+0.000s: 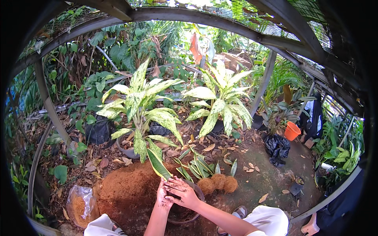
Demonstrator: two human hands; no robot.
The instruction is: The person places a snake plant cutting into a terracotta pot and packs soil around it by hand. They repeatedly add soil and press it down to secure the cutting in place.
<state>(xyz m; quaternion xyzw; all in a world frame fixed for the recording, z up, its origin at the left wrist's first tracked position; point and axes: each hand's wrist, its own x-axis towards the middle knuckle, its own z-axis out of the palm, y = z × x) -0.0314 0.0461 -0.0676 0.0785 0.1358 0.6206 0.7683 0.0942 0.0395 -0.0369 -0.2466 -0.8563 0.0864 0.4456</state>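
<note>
My left hand [163,193] and my right hand [181,191], both soiled, meet over a round pot [189,219] holding dark matter. Between them they grip the base of a snake plant leaf [159,165] with yellow edges, which points up and away to the left. What lies between the palms is hidden. Just right of the pot sit several coconut-fibre balls [218,181], with small snake plant leaves rising by them. More snake plant cuttings [199,165] lie behind. To the left spreads a heap of brown coir [127,188].
A clear plastic bag of fibre [81,206] stands at the lower left. Two variegated potted plants [138,115] [220,100] grow ahead. At right are an orange pot [292,131], a black plastic bag [277,147] and a person [311,118]. A curved frame surrounds the spot.
</note>
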